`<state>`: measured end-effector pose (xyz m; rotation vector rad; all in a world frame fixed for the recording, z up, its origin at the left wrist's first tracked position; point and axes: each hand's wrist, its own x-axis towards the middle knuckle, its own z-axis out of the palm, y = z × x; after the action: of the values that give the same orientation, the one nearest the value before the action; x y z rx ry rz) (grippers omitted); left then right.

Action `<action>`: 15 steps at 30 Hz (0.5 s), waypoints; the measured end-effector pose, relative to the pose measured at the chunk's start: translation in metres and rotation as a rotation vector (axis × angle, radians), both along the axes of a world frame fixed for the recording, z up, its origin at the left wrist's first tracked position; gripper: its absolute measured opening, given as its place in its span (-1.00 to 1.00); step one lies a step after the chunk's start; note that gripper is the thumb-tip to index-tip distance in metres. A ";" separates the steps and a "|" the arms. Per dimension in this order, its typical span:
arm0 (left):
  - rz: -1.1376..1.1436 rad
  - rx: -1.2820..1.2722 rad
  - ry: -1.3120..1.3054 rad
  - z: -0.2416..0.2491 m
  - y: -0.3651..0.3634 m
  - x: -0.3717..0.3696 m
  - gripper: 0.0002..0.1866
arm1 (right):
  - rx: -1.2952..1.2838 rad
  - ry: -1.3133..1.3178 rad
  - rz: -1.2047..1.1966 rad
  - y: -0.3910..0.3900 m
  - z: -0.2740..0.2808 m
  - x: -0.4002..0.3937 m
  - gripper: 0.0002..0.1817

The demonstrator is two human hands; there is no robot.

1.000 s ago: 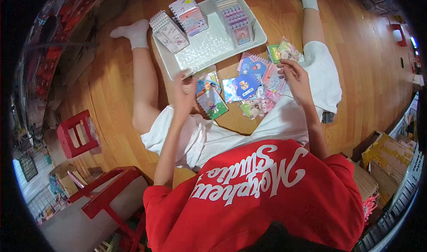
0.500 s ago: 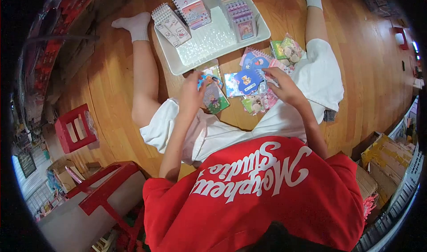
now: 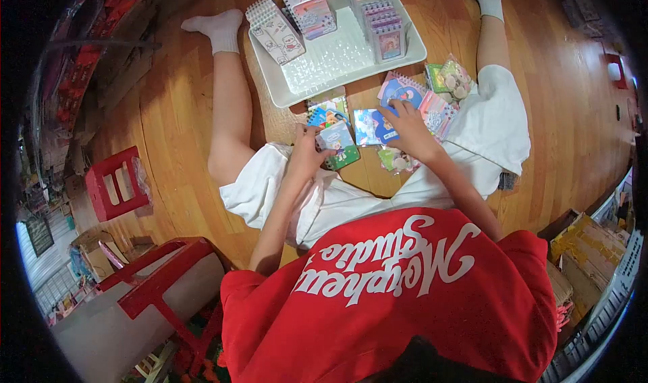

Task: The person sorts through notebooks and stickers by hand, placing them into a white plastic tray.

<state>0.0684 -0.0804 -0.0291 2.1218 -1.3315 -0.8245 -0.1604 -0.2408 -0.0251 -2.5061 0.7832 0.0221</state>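
Note:
My left hand (image 3: 308, 155) pinches the left side of a small green spiral notebook (image 3: 341, 148) with a cartoon figure on its cover, thumb low and fingers at the top corner. Just beyond it lie a blue-covered notebook (image 3: 327, 117) and another small notebook, partly overlapped. My right hand (image 3: 413, 133) rests with fingers spread over the right part of a blue notebook (image 3: 368, 128), hiding some of its cover. Under and beyond those fingers is a blue-and-pink spiral notebook (image 3: 394, 86). A pink patterned notebook (image 3: 437, 111) lies right of the hand.
A white tray (image 3: 324, 84) stands ahead, holding several upright spiral notebooks (image 3: 383, 28). Clear-wrapped packets (image 3: 453, 79) lie by the right knee. Outstretched legs flank everything on the wooden floor (image 3: 169, 126). A red plastic stool (image 3: 116, 184) sits at left, cardboard boxes (image 3: 594, 244) at right.
The green notebook has turned flatter and more upright to view in my left hand. My right hand has reached left and forward onto the blue notebook. The whole view has shifted slightly.

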 end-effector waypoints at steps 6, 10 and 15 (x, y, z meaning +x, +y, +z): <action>-0.029 0.065 0.583 0.027 0.003 0.019 -0.70 | 0.042 0.061 0.088 -0.002 0.012 -0.008 -0.16; 0.016 0.060 0.500 0.078 -0.013 0.022 -0.72 | 0.139 -0.232 0.081 -0.003 0.040 0.014 -0.29; 0.134 -0.273 0.637 0.099 -0.046 0.028 -0.72 | 0.733 -0.476 -0.053 -0.019 0.062 0.065 -0.57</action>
<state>0.0966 -0.1260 0.0699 1.5292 -0.8911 -1.0725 -0.0957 -0.2594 0.0369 -1.6973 0.5120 -0.2510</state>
